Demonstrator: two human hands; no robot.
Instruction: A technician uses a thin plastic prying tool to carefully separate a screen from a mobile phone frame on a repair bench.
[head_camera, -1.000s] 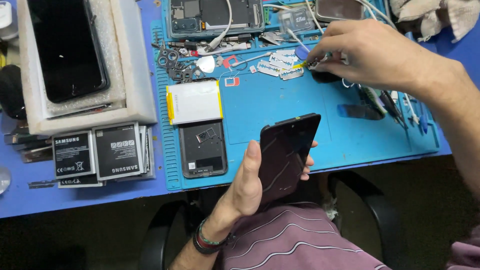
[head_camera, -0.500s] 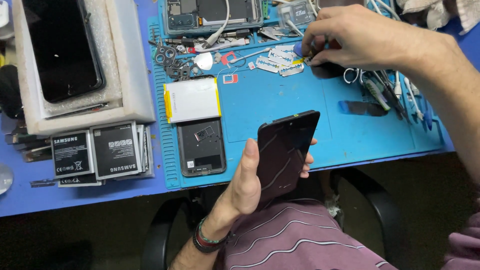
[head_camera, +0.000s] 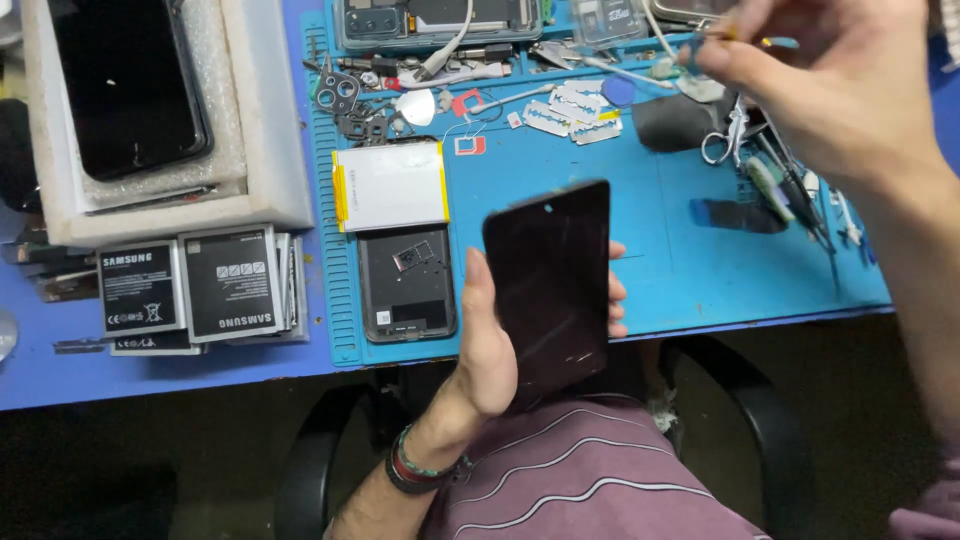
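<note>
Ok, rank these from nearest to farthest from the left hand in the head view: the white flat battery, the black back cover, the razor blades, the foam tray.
From the left hand, which holds the dark phone:
1. Black back cover, just left of the hand on the blue mat.
2. White flat battery, above the cover.
3. Razor blades, farther up the mat.
4. Foam tray, far upper left, off the mat.

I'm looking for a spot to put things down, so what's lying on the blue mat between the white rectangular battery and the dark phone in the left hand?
In the head view, bare blue mat separates the white rectangular battery from the dark phone.
</note>
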